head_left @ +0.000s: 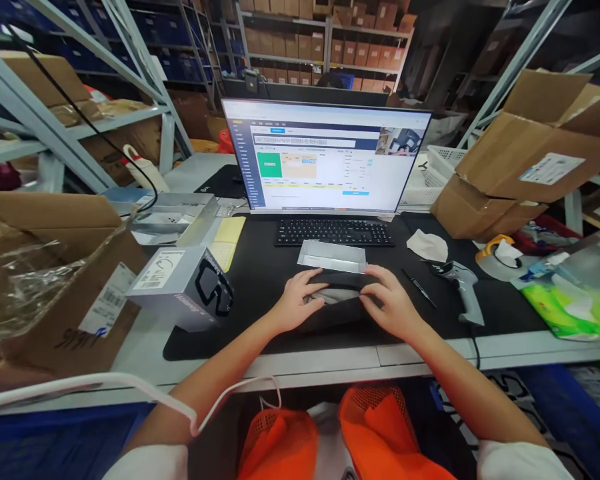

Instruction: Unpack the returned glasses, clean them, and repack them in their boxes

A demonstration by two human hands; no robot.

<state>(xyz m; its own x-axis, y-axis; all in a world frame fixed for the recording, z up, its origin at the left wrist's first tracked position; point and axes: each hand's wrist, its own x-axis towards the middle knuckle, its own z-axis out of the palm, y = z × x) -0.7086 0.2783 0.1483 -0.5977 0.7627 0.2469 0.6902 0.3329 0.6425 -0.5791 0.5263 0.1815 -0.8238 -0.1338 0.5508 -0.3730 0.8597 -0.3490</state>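
Between my two hands is a black curved item [343,281] with a grey lower or inner side, held level above the black desk mat [260,293]. Its exact kind does not show. My left hand [300,299] grips its left end, thumb below and fingers above. At the opposite end, my right hand [387,300] pinches it with the fingers curled. Just beyond lies a pale, shallow rectangular tray or sleeve [333,255], close to the fingertips of both hands. A grey box [180,293] printed with a black goggle-like shape stands left of my left hand.
Behind the keyboard [335,233] stands a lit monitor [325,160]. To the right are a pen-like tool [420,288], a barcode scanner [461,290], a white cloth [427,245], a tape roll [500,257] and a green tissue pack [570,310]. Cartons [540,133] flank the desk; an open one [95,293] stands left.
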